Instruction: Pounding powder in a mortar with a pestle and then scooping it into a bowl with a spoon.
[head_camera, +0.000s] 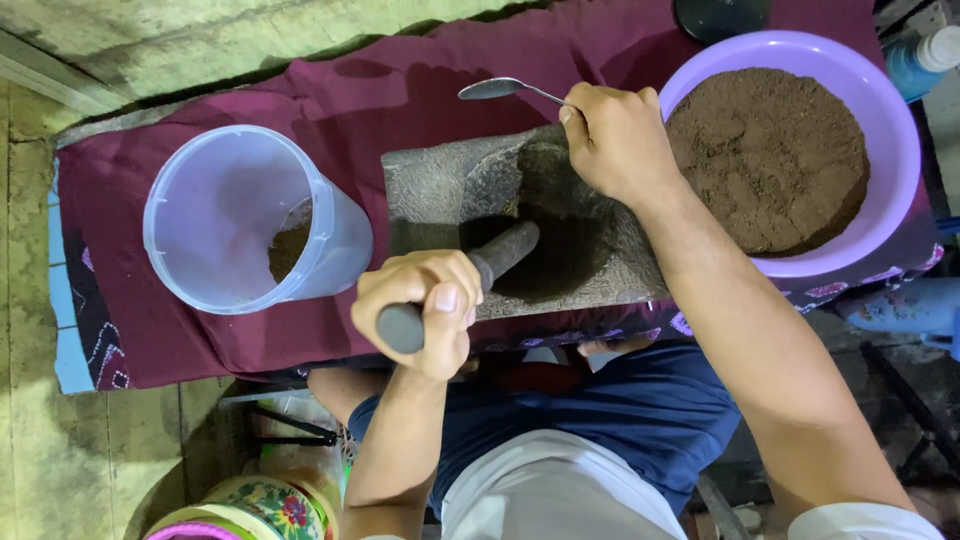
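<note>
While gripped in a closed fist, left hand (425, 305) wrapped around upper end of dark stone pestle (470, 280), lower centre of frame; thumb laid over handle, fingers curled tight. Pestle slanted up and to the right from fist, far tip resting in dark hollow of stone mortar (440, 190) at centre of frame. Fist positioned just below mortar's lower edge, over it only at the pestle shaft.

Right hand (615, 140) placed at upper right corner of mortar, fingers pressed together and pinching handle of metal spoon (500, 88). Spoon bowl projecting up and to the left of that hand, clear of mortar, above maroon cloth (200, 100). Spoon contents not discernible.

Mortar set on maroon cloth spread over surface. Purple bowl (900, 120) located at upper right of frame, just beside right hand and touching or nearly touching mortar's right side; filled with brown powder (770, 160), flattened on top. Clear plastic container (240, 215) lying tilted at left of frame, mouth toward camera, near mortar but apart from it; small amount of brown powder visible inside against lower right wall. Left hand nearer to this container than right hand.

Blue bottle with white cap (920, 55) partly visible at upper right edge. Dark round lid-like object (720, 15) cut off at top edge. Colourful patterned tin (265, 505) at lower left.
</note>
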